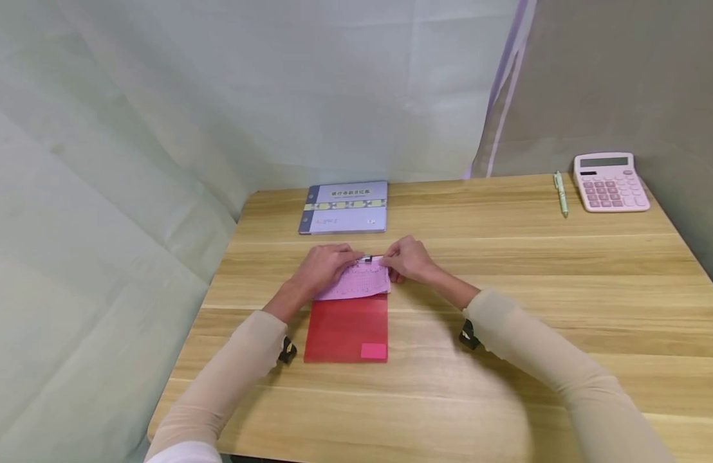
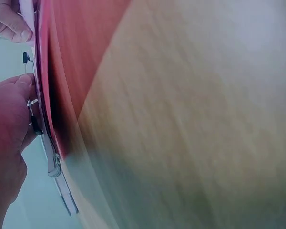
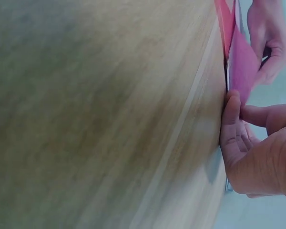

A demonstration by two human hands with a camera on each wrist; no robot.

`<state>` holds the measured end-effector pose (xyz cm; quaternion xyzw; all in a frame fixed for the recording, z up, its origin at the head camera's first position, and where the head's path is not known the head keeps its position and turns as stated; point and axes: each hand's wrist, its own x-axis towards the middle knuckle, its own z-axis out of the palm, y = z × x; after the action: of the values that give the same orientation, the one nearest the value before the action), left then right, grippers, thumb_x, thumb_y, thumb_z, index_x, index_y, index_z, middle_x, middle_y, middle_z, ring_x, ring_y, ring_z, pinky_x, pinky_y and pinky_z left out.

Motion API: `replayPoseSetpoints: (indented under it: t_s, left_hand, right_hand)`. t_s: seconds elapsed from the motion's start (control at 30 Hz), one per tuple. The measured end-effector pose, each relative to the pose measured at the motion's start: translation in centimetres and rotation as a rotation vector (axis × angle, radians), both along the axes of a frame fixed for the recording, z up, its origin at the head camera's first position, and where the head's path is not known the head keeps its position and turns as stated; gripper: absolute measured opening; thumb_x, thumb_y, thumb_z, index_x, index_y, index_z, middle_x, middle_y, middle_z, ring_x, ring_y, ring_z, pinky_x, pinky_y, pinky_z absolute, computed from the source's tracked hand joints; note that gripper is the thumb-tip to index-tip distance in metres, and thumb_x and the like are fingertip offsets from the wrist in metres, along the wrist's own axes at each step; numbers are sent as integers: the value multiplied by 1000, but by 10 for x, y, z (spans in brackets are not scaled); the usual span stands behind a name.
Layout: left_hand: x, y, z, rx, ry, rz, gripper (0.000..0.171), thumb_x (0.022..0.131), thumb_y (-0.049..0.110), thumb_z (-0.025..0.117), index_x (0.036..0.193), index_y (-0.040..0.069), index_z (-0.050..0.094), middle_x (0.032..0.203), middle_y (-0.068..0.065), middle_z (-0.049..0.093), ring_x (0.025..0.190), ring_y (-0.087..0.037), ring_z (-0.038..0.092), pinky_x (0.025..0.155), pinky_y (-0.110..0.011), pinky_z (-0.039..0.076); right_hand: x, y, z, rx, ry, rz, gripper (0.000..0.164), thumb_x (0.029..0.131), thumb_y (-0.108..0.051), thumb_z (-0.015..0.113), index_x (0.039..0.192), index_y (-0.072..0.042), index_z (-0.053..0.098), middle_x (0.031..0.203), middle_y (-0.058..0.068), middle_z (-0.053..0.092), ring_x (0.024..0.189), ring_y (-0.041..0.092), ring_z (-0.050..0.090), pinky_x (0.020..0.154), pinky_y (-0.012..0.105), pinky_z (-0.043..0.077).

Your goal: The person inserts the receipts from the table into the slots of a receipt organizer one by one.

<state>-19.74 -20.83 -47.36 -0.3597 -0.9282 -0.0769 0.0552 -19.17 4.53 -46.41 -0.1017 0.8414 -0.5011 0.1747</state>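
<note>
A red clip folder lies on the table in front of the person. Pink printed paper sheets cover its upper part. At the folder's top edge is a metal clip with black tips, seen from the side in the left wrist view. The left hand holds this clip with bent fingers, partly over the sheets. At the sheets' upper right corner, the right hand pinches the paper between thumb and fingers, as the right wrist view shows. The folder's clip end is partly hidden by the hands.
Behind the folder lies a blue-grey ledger book. A green pen and a pink calculator are at the table's back right. Pale cloth hangs along the wooden table's far edge and left side.
</note>
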Motion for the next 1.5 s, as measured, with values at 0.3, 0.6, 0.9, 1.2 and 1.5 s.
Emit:
replayPoseSetpoints:
  t_s: [0.3,0.6,0.9,1.2,1.5]
  left_hand:
    - [2,0,-1,-13,-7,23,33,107,15,65,139,20,72,125,-5,76,110,-27,74,92,-43,61]
    - [5,1,-2,14,1,18,32,107,16,65,138,19,73,121,-4,77,109,-25,74,93,-43,61]
    - [5,0,-3,13,15,2,32,107,17,65,139,17,72,123,-6,76,114,-28,73,95,-46,60]
    - [6,0,-4,15,32,-1,33,106,18,67,139,17,72,124,-6,76,114,-27,73,96,-45,60]
    - [6,1,-1,4,0,17,35,106,19,68,140,18,71,124,-5,75,116,-26,72,98,-45,59]
  right_hand:
    - [0,-2,0,28,-1,-8,14,100,-9,75,101,5,79,65,12,72,50,16,66,50,28,59]
    - [1,-5,0,32,15,-21,15,101,-10,73,97,4,78,65,12,71,49,16,66,49,28,58]
    - [0,-6,-2,34,20,-34,17,102,-11,73,97,5,77,66,13,72,49,17,67,47,29,58]
    - [-2,-5,-2,38,42,-36,19,103,-12,72,94,5,77,65,11,71,49,17,66,49,29,59]
    - [-6,0,5,74,128,-31,21,103,-13,70,116,4,70,94,15,72,60,22,67,52,30,58]
